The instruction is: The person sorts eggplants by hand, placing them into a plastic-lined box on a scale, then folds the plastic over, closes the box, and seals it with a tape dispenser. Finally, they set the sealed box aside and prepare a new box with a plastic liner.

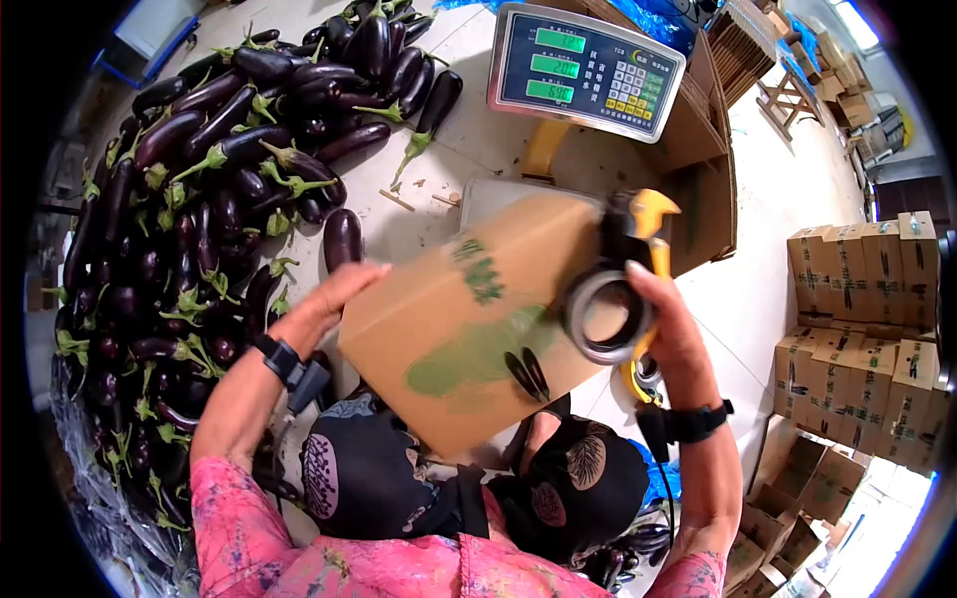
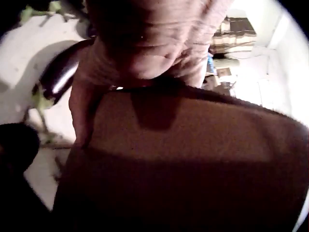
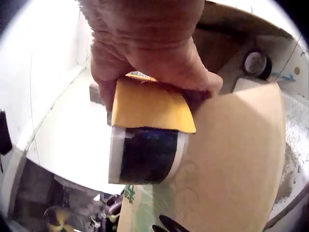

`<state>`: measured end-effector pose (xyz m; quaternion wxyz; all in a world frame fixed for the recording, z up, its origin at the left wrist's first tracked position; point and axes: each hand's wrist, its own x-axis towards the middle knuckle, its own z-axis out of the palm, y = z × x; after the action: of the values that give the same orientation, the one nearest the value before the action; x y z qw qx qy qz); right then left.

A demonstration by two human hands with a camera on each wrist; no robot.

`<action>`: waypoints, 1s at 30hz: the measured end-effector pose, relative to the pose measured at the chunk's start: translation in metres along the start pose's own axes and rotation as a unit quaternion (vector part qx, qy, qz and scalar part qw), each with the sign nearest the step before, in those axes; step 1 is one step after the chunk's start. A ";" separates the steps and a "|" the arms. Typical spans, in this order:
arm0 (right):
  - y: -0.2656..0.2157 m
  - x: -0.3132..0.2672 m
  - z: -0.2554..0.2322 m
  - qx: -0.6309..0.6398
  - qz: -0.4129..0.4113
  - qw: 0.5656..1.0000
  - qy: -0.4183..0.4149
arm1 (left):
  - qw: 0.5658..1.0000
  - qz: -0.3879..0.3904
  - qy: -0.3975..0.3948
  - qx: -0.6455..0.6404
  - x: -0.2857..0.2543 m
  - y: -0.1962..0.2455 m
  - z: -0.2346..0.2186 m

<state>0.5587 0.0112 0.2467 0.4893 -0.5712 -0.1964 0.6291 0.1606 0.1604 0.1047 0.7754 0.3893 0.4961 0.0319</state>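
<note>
A brown cardboard box (image 1: 469, 319) with green print is held tilted above the person's lap. The left hand (image 1: 334, 294) lies flat against the box's left side, fingers straight; in the left wrist view the box (image 2: 193, 159) fills the frame under the palm. The right hand (image 1: 663, 319) grips a yellow tape dispenser (image 1: 638, 249) with a roll of clear tape (image 1: 606, 317) against the box's right edge. In the right wrist view the fingers curl round the yellow handle (image 3: 149, 106) above the tape roll (image 3: 147, 154), next to the box (image 3: 236, 164).
A big heap of purple eggplants (image 1: 199, 199) covers the floor on the left. A digital scale (image 1: 583, 65) with its platform stands ahead. Stacked printed cartons (image 1: 867, 319) rise at right, flat cardboard (image 1: 713, 149) behind the scale.
</note>
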 end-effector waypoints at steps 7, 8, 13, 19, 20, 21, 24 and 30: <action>0.019 -0.121 -0.059 0.072 -0.024 0.995 0.070 | 0.893 0.320 0.115 0.293 -0.028 0.119 0.084; 0.024 -0.126 -0.061 0.063 -0.019 0.995 0.068 | 0.866 0.352 0.141 0.325 -0.024 0.114 0.098; 0.038 -0.133 -0.069 0.036 -0.001 0.999 0.030 | 0.964 0.251 0.030 0.080 -0.007 0.097 0.100; 0.009 -0.114 -0.056 -0.106 -0.012 0.992 0.068 | 0.888 0.345 0.131 0.274 -0.002 0.093 0.124; -0.001 -0.117 -0.050 -0.130 -0.009 0.989 0.069 | 0.848 0.404 0.164 0.302 -0.001 0.092 0.125; -0.008 -0.120 -0.038 -0.150 -0.023 0.984 0.096 | 0.802 0.461 0.196 0.327 -0.001 0.092 0.127; -0.023 -0.127 -0.002 -0.242 -0.055 0.956 0.159 | 0.687 0.586 0.226 0.367 -0.013 0.100 0.137; -0.033 -0.114 0.046 -0.321 -0.157 0.929 0.095 | 0.915 0.363 -0.098 0.143 -0.089 0.151 0.162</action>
<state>0.5145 -0.0552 0.3454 0.3882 -0.7168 -0.4277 0.3906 0.2950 0.1337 0.2998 0.6913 0.6504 0.2414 0.2021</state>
